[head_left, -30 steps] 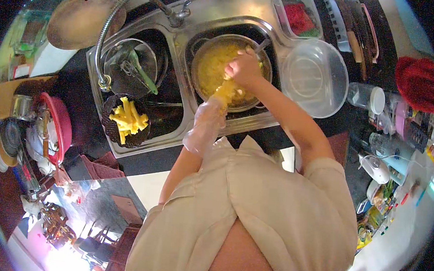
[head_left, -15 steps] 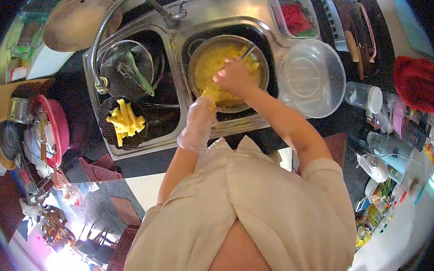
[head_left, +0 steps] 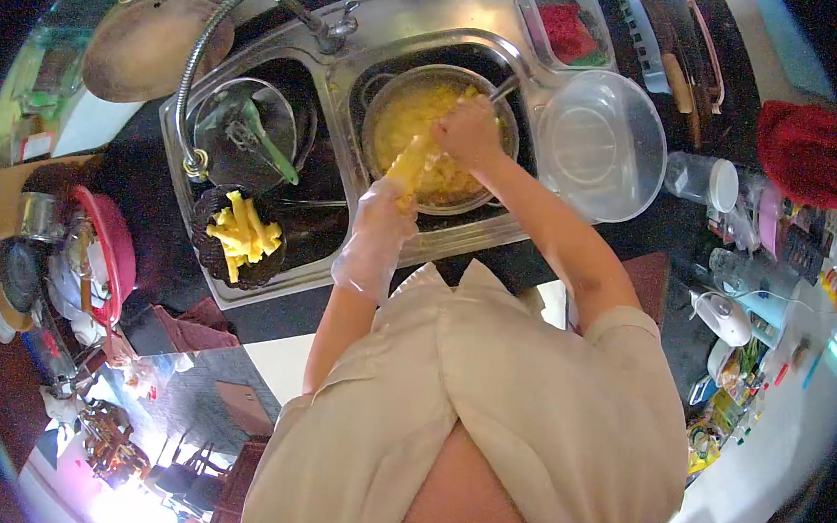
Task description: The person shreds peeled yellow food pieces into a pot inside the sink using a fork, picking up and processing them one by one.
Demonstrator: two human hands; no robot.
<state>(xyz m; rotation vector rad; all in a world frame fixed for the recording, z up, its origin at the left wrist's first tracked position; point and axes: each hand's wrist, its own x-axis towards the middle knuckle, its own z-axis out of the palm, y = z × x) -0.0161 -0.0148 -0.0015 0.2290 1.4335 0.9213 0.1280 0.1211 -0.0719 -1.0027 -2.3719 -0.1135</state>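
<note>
A metal pot (head_left: 388, 125) of yellow food pieces sits in the right sink basin. My left hand (head_left: 381, 219), in a clear plastic glove, is wrapped round a yellow piece (head_left: 408, 170) that points up over the pot's near edge. Just right of that piece, my right hand (head_left: 469, 130) is closed above the pot, round the handle of a metal utensil (head_left: 505, 87) whose lower part is hidden. Yellow sticks (head_left: 243, 234) lie in a dark basket (head_left: 210, 260) at the near side of the left basin.
A bowl with a green-handled tool (head_left: 270, 143) sits in the left basin below the curved faucet (head_left: 193, 75). Right of the pot stands a clear plastic container (head_left: 602, 146); behind it, a box with red mesh (head_left: 569, 33). A pink basin (head_left: 115, 253) is at left.
My right hand first moved left and down toward the yellow piece, then back up and right. My left hand shifted slightly left, and more of its yellow piece shows.
</note>
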